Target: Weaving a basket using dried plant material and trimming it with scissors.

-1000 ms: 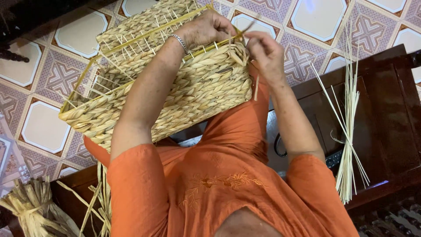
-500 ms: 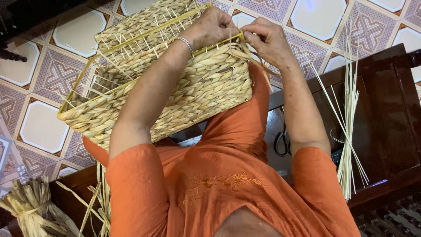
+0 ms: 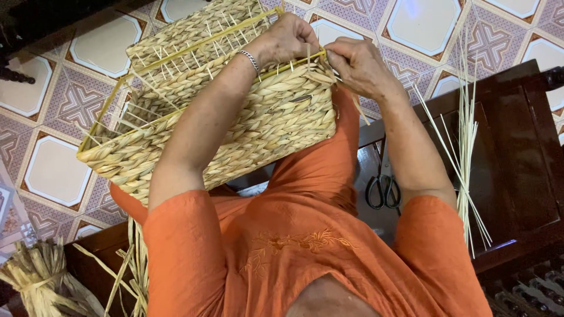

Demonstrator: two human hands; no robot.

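Both hands crowd one corner of the woven basket (image 3: 235, 123), left hand (image 3: 288, 41) and right hand (image 3: 358, 64) nearly touching. Loose pale reeds (image 3: 464, 152) fan across the dark wooden seat (image 3: 517, 158), and scissors (image 3: 383, 188) lie beside the right forearm. Tiled floor (image 3: 53, 170) beyond the basket looks open, though partly hidden.

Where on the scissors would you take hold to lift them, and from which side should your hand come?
Grip the scissors by the two black handle loops, which lie nearest the person's body, with the blades pointing away toward the basket. Come from above on the right hand side; they lie flat on the dark wooden bench, under that forearm.
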